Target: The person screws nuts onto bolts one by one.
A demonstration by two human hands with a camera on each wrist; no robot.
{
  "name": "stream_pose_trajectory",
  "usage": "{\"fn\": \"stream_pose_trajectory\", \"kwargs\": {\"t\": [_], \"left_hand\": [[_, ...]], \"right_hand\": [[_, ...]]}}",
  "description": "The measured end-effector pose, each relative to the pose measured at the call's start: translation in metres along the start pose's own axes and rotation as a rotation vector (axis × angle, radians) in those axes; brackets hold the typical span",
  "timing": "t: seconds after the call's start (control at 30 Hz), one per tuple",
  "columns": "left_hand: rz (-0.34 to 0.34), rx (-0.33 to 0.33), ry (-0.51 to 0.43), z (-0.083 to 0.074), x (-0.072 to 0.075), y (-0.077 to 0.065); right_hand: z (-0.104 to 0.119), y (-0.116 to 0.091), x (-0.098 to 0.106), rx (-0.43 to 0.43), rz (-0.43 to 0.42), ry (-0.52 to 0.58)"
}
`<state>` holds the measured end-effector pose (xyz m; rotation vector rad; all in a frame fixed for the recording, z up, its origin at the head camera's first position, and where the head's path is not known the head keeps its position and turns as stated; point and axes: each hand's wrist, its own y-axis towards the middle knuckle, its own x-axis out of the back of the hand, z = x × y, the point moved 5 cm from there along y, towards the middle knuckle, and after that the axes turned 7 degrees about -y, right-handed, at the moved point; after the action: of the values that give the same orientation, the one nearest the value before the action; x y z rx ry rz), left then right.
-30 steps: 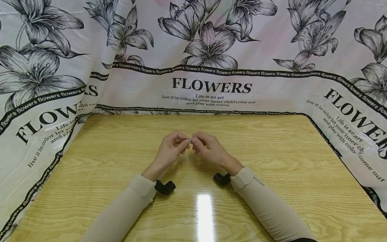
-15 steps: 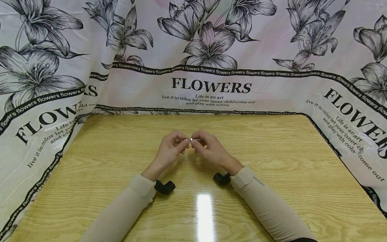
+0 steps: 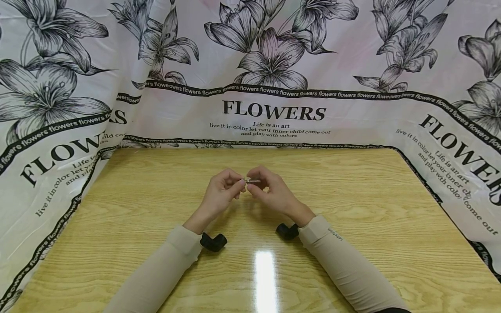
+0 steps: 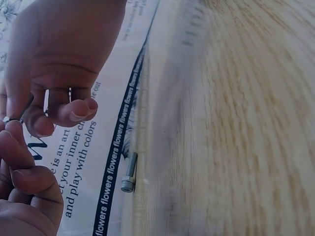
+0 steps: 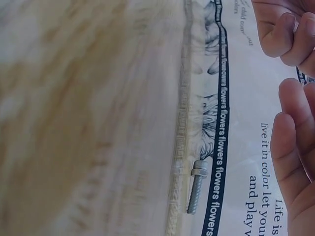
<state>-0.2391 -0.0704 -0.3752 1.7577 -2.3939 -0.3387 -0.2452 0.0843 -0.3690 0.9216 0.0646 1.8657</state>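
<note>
In the head view my left hand (image 3: pixel 221 191) pinches one end of a small metal bolt (image 3: pixel 255 181) between thumb and forefinger. The bolt points right, with a nut (image 3: pixel 248 180) close to the left fingertips. My right hand (image 3: pixel 274 191) is around its free end, thumb and forefinger parted with the shaft showing between them. The left wrist view catches the grey shaft (image 4: pixel 28 104) by the fingers. Both wrist views also show a separate bolt with a nut (image 4: pixel 129 173) beyond the hands; in the right wrist view this bolt (image 5: pixel 196 189) appears near the table's edge.
A wood-grain table (image 3: pixel 156 187) lies under both forearms. White cloth (image 3: pixel 274 121) printed with flowers and lettering hangs at the back and sides. Black angled pieces stick out by the left cuff (image 3: pixel 213 242) and the right cuff (image 3: pixel 287 231).
The right thumb and forefinger, earlier closed at the nut, have parted. More of the bolt's shaft shows now. The left hand keeps its place and its pinch.
</note>
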Motion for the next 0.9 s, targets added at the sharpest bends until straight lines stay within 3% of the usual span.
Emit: {"fn": "stream_pose_trajectory", "kwargs": {"t": [0.1,0.33,0.67,0.9], "left_hand": [[0.0,-0.007,0.01,0.0,0.0,0.0],[0.008,-0.029,0.013,0.002,0.001,0.001],[0.02,-0.011,-0.009,-0.008,-0.001,-0.001],[0.015,-0.017,0.003,-0.002,0.002,0.0]], "right_hand": [[0.001,0.001,-0.001,0.008,0.008,0.016],[0.003,0.0,-0.002,-0.071,0.03,-0.018],[-0.007,-0.001,-0.002,-0.064,0.036,-0.023],[-0.006,-0.001,0.0,-0.07,0.031,-0.003]]}}
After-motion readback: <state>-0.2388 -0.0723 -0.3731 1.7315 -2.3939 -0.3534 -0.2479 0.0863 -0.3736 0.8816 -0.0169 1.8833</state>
